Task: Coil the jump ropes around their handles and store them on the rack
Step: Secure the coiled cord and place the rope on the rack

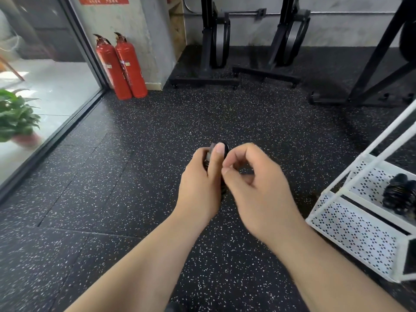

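**Hands at centre, rack on the right**

The left hand [200, 176] and right hand [258, 183] meet at centre above the black speckled rubber floor [146, 158]. The black coiled jump rope [223, 189] sits in the left hand, with the right hand just beside it. To the right stands the white perforated metal rack [351, 224], with a black coiled rope bundle [400, 197] lying on its shelf. At the far left, two red cylindrical fire extinguishers [121, 66] stand side by side against the grey concrete wall [139, 30]. The green leafy potted plant [15, 118] sits further left, behind the glass pane. Black upright metal exercise frames [216, 41] line the back wall
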The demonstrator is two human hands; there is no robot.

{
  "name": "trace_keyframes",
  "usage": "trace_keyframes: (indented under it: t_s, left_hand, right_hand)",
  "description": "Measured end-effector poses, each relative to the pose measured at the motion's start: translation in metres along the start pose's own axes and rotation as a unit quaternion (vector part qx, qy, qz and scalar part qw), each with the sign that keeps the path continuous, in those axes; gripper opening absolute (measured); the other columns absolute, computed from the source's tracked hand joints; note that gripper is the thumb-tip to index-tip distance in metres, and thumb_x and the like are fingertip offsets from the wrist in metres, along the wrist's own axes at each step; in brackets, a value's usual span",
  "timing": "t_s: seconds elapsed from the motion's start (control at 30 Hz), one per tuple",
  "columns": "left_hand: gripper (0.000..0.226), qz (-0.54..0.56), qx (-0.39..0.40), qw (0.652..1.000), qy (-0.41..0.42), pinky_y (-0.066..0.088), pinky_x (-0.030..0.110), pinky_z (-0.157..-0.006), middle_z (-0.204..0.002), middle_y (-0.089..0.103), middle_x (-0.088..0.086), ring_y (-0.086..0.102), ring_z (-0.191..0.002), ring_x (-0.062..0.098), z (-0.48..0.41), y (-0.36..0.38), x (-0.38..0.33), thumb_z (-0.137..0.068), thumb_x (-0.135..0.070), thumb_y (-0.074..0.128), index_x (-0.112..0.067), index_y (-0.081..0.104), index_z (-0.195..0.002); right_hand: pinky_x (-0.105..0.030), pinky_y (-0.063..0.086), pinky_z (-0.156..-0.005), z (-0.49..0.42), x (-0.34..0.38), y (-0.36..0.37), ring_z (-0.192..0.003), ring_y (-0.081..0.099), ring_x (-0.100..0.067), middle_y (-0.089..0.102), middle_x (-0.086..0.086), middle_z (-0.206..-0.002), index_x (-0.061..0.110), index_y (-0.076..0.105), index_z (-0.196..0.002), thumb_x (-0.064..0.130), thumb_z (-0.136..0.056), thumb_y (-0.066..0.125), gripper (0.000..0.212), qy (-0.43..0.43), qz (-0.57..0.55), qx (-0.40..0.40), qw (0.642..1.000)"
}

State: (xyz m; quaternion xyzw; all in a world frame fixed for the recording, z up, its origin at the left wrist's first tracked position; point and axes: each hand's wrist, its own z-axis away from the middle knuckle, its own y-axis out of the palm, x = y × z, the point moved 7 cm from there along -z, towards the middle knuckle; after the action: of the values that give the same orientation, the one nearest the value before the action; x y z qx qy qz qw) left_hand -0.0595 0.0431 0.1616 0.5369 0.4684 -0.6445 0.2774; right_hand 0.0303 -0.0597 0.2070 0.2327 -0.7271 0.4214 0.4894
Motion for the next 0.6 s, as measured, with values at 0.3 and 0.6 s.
trace_keyframes:
  t_s: [0.3, 0.6]
  left_hand:
    - [0.059, 0.195, 0.061, 0.977, -0.059, 0.062, 0.055, -0.069, -0.095, 0.075, 0.022, 0.069, -0.070, 0.033, 0.013, 0.017, -0.016, -0.104, -0.068, 0.046, -0.015, 0.070, -0.107]
    - [0.060, 0.158, 0.106, 0.972, -0.136, 0.063, 0.049, -0.080, -0.101, 0.079, 0.015, 0.073, -0.076, 0.024, 0.009, 0.022, -0.001, -0.097, -0.078, 0.050, -0.023, 0.071, -0.111]
  right_hand:
    - [-0.025, 0.029, -0.047, -0.027, -0.044, -0.015, -0.050, 0.036, -0.009, 0.049, 0.005, -0.067, 0.021, 0.059, -0.093, 0.007, -0.102, 0.061, 0.016, 0.172, -0.394, -0.025, 0.903]
    - [-0.034, 0.047, -0.065, -0.018, -0.050, -0.030, -0.070, 0.055, -0.013, 0.066, 0.007, -0.082, 0.030, 0.066, -0.100, 0.015, -0.100, 0.069, 0.015, 0.117, -0.157, -0.136, 0.971]
